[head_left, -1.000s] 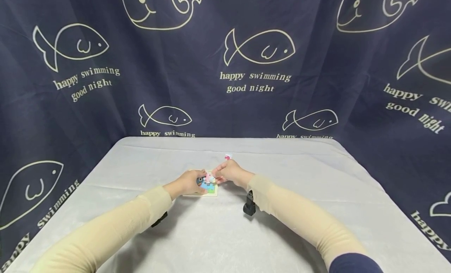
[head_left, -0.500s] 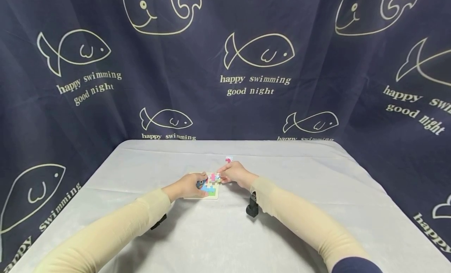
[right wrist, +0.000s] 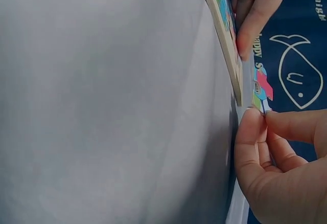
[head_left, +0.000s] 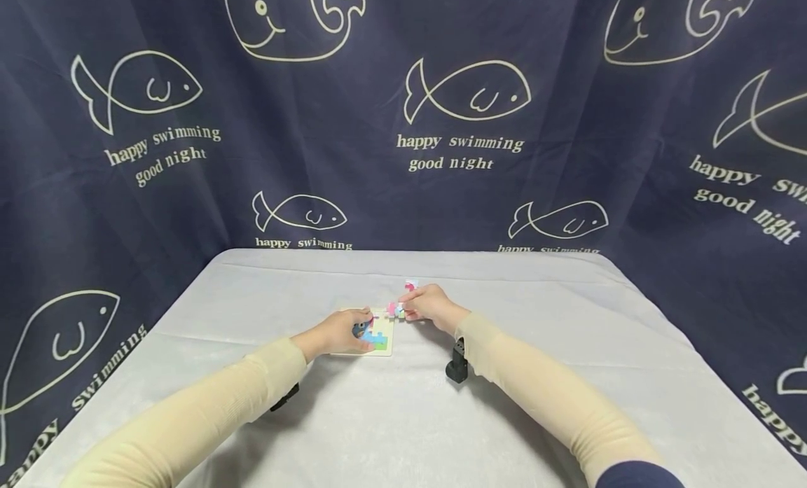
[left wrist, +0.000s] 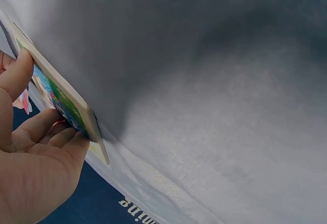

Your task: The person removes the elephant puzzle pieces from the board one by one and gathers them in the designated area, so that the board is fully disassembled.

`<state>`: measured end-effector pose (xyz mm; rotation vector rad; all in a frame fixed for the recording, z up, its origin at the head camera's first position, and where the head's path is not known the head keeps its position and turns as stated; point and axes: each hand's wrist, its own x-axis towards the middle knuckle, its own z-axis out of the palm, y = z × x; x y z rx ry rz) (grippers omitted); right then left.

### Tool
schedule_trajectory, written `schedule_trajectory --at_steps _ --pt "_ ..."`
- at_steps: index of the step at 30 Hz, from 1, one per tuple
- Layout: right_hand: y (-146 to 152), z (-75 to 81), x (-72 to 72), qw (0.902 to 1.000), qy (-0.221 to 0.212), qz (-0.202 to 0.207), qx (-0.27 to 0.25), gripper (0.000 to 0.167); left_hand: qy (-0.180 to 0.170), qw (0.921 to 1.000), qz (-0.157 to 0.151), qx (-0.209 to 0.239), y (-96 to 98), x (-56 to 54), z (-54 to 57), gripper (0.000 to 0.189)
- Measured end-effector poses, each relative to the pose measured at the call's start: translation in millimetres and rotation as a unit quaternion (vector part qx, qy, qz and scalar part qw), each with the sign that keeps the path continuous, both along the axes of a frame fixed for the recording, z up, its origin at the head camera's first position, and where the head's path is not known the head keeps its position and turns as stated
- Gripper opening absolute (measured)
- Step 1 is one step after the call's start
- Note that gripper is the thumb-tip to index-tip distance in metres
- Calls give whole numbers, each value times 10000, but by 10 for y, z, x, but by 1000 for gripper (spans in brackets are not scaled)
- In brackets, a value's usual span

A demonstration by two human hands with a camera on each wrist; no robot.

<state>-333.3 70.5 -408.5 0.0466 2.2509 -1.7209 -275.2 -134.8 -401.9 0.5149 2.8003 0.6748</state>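
A small jigsaw puzzle board (head_left: 387, 349) with a pale frame lies on the table. Blue and green pieces sit in its near right part, while its far right part shows bare pale backing. My left hand (head_left: 340, 331) rests over the board's left side, thumb and fingers spread apart and pressing on it, hiding much of the picture. Just off the board's far right corner, my right hand (head_left: 435, 307) pinches a pink, blue and white puzzle piece (right wrist: 263, 85) between thumb and index finger. The right wrist view shows that piece tilted up, apart from the board.
Another pink and white puzzle piece (head_left: 411, 284) lies beyond my right hand. A pale cloth covers the table (head_left: 504, 404), and a dark blue curtain (head_left: 454, 194) with fish prints hangs behind it.
My right hand has moved right with the pinched puzzle piece, from over the board to beyond its edge, uncovering pale backing. My left hand has stayed on the board.
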Motion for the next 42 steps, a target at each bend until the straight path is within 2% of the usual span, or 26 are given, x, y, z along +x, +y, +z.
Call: schedule_trajectory --at_steps 7,21,30,42 --pt "44 -27 -70 9999 86 -50 64 20 -1 10000 30 -36 -1 5 3 72" --pt "179 -55 -201 9989 178 -406 154 23 6 10000 16 -32 -4 29 10 72" --pt "238 -39 -224 9979 198 -548 271 21 42 10000 -10 -46 -12 8 -17 72" --pt "256 12 -201 9940 353 -691 775 18 52 10000 49 14 7 15 -20 72"
